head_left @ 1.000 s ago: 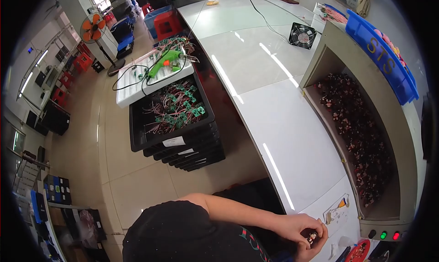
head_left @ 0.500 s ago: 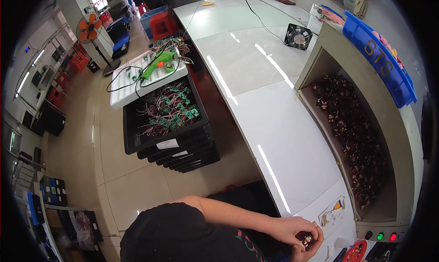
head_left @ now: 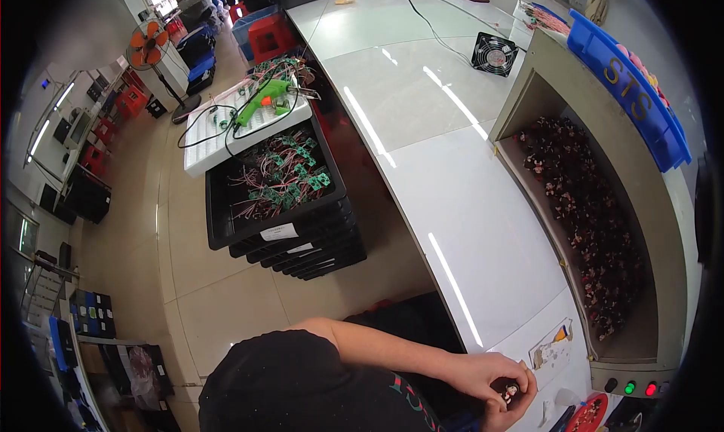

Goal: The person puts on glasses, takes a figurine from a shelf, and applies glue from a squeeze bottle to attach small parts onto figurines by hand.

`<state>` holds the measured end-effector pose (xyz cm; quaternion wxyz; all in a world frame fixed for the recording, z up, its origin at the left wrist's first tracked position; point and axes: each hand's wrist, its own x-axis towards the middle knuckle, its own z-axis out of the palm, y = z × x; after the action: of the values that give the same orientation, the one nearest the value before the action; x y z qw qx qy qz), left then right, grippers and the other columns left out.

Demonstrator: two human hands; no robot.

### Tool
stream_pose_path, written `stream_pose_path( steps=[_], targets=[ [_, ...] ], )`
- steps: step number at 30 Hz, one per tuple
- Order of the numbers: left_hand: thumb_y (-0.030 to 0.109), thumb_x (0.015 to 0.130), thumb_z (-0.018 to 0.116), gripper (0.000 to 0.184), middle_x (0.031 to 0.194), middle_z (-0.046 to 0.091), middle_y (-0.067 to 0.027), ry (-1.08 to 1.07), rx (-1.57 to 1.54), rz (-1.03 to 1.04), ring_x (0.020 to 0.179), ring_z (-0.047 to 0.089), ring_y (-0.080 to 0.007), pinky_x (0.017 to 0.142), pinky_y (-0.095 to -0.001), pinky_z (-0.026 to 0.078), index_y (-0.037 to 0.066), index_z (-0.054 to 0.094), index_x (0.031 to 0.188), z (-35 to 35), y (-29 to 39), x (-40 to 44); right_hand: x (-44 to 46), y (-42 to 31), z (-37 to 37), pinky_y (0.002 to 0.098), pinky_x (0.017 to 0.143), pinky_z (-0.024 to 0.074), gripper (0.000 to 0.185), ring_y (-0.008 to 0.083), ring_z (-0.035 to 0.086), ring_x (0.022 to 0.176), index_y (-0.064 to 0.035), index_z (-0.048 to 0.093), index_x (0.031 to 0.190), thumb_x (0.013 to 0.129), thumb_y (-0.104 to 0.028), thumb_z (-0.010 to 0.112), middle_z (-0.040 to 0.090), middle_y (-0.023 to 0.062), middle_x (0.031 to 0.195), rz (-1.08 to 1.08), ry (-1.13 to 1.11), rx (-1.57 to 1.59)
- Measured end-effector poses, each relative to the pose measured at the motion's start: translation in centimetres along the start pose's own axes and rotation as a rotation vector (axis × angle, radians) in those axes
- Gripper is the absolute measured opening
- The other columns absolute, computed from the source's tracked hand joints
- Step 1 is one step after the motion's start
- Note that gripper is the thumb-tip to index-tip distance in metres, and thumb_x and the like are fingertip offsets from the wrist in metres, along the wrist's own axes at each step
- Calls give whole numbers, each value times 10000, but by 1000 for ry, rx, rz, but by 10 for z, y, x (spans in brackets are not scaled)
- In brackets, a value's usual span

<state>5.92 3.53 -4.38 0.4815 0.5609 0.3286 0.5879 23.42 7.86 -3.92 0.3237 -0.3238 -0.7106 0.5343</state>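
At the lower right, my left hand (head_left: 486,373) reaches in from the left with its fingers curled round a small dark-haired figure (head_left: 510,393) with a pale face. My right hand (head_left: 507,419) comes up from the bottom edge, only partly in view, its fingers closed about the same figure from below. Both hands are by the edge of the white worktable (head_left: 483,228). Just beyond them lies a worn paper-covered patch (head_left: 553,350) with a yellow mark. A red dish (head_left: 588,415) of small parts stands to the right.
A grey box-shaped machine (head_left: 671,281) with lit buttons holds many similar small figures (head_left: 584,213). On top rests a blue bin (head_left: 630,93). A small fan (head_left: 495,55) stands farther back. Left are stacked black crates (head_left: 302,240), wired green boards (head_left: 290,176) and a green glue gun (head_left: 262,102).
The view has shifted slightly. Both hands stay closed round the small figure in nearly the same place, with the figure turned a little.
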Motion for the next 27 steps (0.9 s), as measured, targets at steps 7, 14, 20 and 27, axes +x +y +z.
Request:
stream_pose_path(
  steps=[7, 14, 20, 27],
  targets=[
    [97, 710, 733, 364, 956, 594, -106, 9, 1, 21, 878, 599, -234, 773, -330, 479, 21, 560, 1020, -1, 3, 1, 2, 1, 0, 354, 932, 452, 894, 262, 527, 1105, 19, 372, 1359, 712, -391, 833, 499, 170, 1275, -27, -16, -10],
    [102, 708, 730, 360, 984, 598, -109, -10, -37, -28, 907, 600, -238, 789, -338, 481, 14, 550, 1007, 0, 9, 1, -1, 6, -5, 356, 947, 448, 878, 270, 527, 1129, 12, 373, 1350, 708, -365, 839, 492, 193, 1307, -12, -29, 13],
    [100, 728, 739, 374, 970, 600, -100, -17, -3, -6, 901, 601, -228, 781, -329, 479, 26, 556, 1045, -1, 7, 1, 1, 0, 1, 352, 945, 443, 882, 262, 529, 1109, 9, 386, 1342, 699, -382, 845, 505, 171, 1273, -17, -6, 31],
    [103, 745, 733, 358, 962, 599, -93, -8, -9, 6, 898, 600, -226, 783, -326, 477, 35, 563, 1052, 0, 5, 0, 1, 6, 0, 329, 855, 477, 718, 215, 548, 975, 7, 433, 1270, 752, -305, 818, 529, 145, 1176, -55, -5, 43]
  ],
)
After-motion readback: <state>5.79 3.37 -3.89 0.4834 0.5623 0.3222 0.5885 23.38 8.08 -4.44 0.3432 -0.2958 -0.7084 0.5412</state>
